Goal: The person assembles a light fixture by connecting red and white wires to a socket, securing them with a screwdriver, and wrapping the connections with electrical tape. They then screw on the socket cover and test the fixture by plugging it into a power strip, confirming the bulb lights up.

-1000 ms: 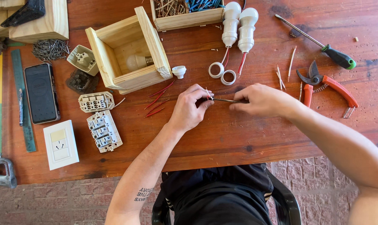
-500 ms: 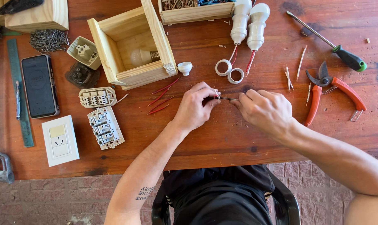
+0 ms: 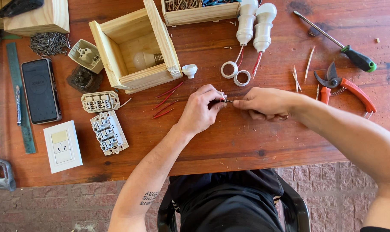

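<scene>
My left hand (image 3: pixel 202 108) and my right hand (image 3: pixel 263 102) meet over the middle of the red wooden table (image 3: pixel 229 141), fingertips nearly touching. Between them they pinch a thin short wire (image 3: pixel 228 101), each hand gripping one end. Several loose red wire pieces (image 3: pixel 165 103) lie just left of my left hand. Two white lamp sockets (image 3: pixel 255 23) with wire loops lie beyond the hands.
An open wooden box (image 3: pixel 117 51) holds a light bulb (image 3: pixel 143 60). Orange-handled pliers (image 3: pixel 347 88) and a screwdriver (image 3: pixel 336 43) lie at right. White switch modules (image 3: pixel 109 132), a wall plate (image 3: pixel 62 147), a phone (image 3: pixel 41 90), a pile of nails (image 3: pixel 49 43) and a ruler (image 3: pixel 19 99) lie at left.
Both hands stay together on the wire; my right hand has shifted slightly and its fingers have straightened toward my left hand. The view has tilted a little.
</scene>
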